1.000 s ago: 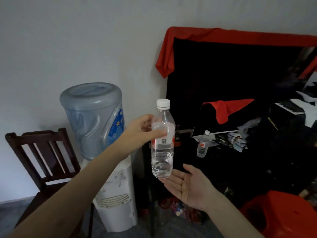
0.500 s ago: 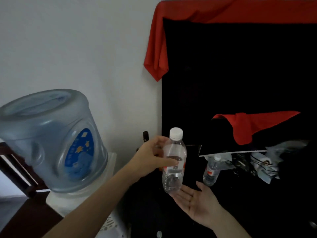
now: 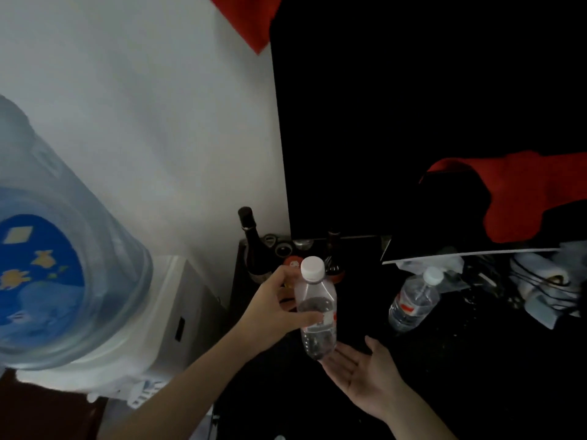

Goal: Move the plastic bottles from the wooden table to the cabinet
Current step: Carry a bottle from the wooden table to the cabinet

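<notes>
Left hand (image 3: 273, 312) gripped an upright plastic bottle (image 3: 317, 309); right hand (image 3: 365, 373) lay palm-up beneath its base. A second bottle (image 3: 413, 300) stood on the dark cabinet (image 3: 476, 360).

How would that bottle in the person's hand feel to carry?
The held bottle, gripped by the left hand, looks only partly filled, so probably light. Its thin clear plastic likely dents under a squeeze. The smooth sides may be slippery.

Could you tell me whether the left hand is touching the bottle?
Touching: the head view shows the left hand gripping the bottle, thumb across its label.
</notes>
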{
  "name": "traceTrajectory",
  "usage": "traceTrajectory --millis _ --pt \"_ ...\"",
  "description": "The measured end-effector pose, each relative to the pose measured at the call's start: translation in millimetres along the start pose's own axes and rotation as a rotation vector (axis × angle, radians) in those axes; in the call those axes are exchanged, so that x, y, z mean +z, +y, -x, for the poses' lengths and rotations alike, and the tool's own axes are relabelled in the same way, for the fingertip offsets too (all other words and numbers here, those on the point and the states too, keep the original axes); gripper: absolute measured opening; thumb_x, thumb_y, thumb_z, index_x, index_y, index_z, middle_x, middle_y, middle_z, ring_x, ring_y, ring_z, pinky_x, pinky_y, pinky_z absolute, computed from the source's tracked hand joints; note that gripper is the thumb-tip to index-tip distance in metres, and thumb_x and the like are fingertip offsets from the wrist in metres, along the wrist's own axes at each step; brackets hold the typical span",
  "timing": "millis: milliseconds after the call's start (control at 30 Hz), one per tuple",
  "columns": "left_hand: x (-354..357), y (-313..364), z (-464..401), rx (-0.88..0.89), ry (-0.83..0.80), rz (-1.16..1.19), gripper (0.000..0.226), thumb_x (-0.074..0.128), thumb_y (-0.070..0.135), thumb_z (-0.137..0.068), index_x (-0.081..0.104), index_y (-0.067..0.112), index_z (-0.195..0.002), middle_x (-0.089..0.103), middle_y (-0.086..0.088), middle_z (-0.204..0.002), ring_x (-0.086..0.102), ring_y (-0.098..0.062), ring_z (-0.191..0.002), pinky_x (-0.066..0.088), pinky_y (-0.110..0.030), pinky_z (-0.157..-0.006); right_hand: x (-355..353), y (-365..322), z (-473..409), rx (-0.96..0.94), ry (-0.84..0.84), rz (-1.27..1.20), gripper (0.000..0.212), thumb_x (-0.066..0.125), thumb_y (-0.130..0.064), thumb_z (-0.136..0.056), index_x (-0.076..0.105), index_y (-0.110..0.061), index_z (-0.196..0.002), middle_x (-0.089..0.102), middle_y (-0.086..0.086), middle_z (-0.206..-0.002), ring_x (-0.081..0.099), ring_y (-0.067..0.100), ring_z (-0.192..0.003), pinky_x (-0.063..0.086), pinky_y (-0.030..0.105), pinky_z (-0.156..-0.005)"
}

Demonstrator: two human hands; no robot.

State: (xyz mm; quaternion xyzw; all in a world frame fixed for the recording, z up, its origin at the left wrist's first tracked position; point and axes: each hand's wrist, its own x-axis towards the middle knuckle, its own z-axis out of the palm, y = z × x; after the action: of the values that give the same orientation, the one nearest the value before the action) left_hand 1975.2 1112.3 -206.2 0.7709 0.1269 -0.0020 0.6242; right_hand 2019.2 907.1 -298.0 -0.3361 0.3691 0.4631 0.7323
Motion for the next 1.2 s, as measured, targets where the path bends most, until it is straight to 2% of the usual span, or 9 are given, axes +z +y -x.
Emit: traceTrajectory --millis 167,333,467,600,800,900,1033,1100,1200 --pt "7 -43 -28 0.022 -0.018 -0.003 0.064 0.090 0.030 -0.065 0.056 0.031 -0.120 0.068 0.020 -0.119 0.068 -0.008 -0.114 0.055 -0.027 -0.100 3 -9 -51 -0.013 0.030 0.022 0.067 0.034 -0.052 -0.103 0.057 0.009 -0.116 0.060 0.033 -0.119 0.058 0.043 -0.113 0.044 0.048 -0.100" --pt "4 -83 -52 -0.004 -0.014 -0.040 0.063 0.091 0.024 -0.069 0.054 0.038 -0.119 0.065 0.029 -0.120 0.065 0.001 -0.114 0.055 -0.019 -0.096 14 -10 -89 -0.032 0.085 0.037 0.063 0.033 -0.052 -0.103 0.056 0.006 -0.114 0.050 0.031 -0.137 0.044 0.041 -0.136 0.036 0.049 -0.113" --pt "2 -108 -64 -0.001 0.021 -0.067 0.063 0.091 0.019 -0.072 0.054 0.036 -0.120 0.065 0.029 -0.119 0.065 0.001 -0.112 0.056 -0.023 -0.095 19 -8 -104 -0.041 0.116 0.076 0.067 0.033 -0.052 -0.103 0.050 0.005 -0.133 0.044 0.028 -0.147 0.038 0.038 -0.142 0.031 0.049 -0.116" --pt "1 -122 -70 0.003 0.051 -0.038 0.062 0.088 0.017 -0.073 0.055 0.034 -0.122 0.066 0.024 -0.120 0.066 -0.004 -0.114 0.058 -0.033 -0.098 23 -8 -109 -0.082 0.164 0.105 0.064 0.037 -0.049 -0.103 0.047 0.004 -0.137 0.041 0.028 -0.148 0.037 0.037 -0.143 0.032 0.049 -0.116" --pt "8 -119 -71 0.044 0.020 -0.057 0.062 0.089 0.029 -0.071 0.054 0.034 -0.121 0.066 0.024 -0.122 0.065 -0.001 -0.116 0.055 -0.023 -0.096 30 -17 -104 -0.112 0.199 0.170 0.060 0.039 -0.042 -0.105 0.038 0.003 -0.145 0.040 0.027 -0.149 0.036 0.037 -0.142 0.034 0.050 -0.116" --pt "10 -114 -73 0.057 -0.034 -0.098 0.063 0.092 0.022 -0.074 0.055 0.028 -0.125 0.068 0.014 -0.123 0.065 -0.004 -0.118 0.055 -0.025 -0.097 32 -19 -95 -0.124 0.190 0.195 0.056 0.040 -0.036 -0.106 0.035 0.000 -0.149 0.037 0.027 -0.151 0.035 0.039 -0.143 0.035 0.049 -0.115" --pt "11 -90 -61 0.061 -0.121 -0.320 0.064 0.090 0.026 -0.077 0.053 0.021 -0.129 0.061 0.006 -0.129 0.060 -0.009 -0.120 0.052 -0.039 -0.103 35 -24 -67 -0.142 0.181 0.330 0.050 0.047 -0.030 -0.104 0.042 0.001 -0.144 0.042 0.027 -0.146 0.042 0.040 -0.137 0.039 0.049 -0.108" --pt "12 -69 -52 0.016 -0.150 -0.609 0.075 0.089 0.037 -0.075 0.048 0.022 -0.136 0.051 0.004 -0.139 0.055 -0.019 -0.126 0.046 -0.044 -0.108 37 -28 -47 -0.187 0.214 0.479 0.047 0.051 -0.029 -0.102 0.049 0.002 -0.138 0.051 0.023 -0.136 0.051 0.037 -0.129 0.046 0.047 -0.099" --pt "13 -41 -30 -0.111 -0.150 -1.001 0.101 0.086 0.046 -0.072 0.029 0.025 -0.153 0.030 0.001 -0.157 0.037 -0.028 -0.143 0.028 -0.050 -0.121 39 -29 -16 -0.267 0.270 0.759 0.035 0.055 -0.028 -0.100 0.057 -0.006 -0.127 0.060 0.013 -0.124 0.059 0.029 -0.114 0.050 0.040 -0.089"
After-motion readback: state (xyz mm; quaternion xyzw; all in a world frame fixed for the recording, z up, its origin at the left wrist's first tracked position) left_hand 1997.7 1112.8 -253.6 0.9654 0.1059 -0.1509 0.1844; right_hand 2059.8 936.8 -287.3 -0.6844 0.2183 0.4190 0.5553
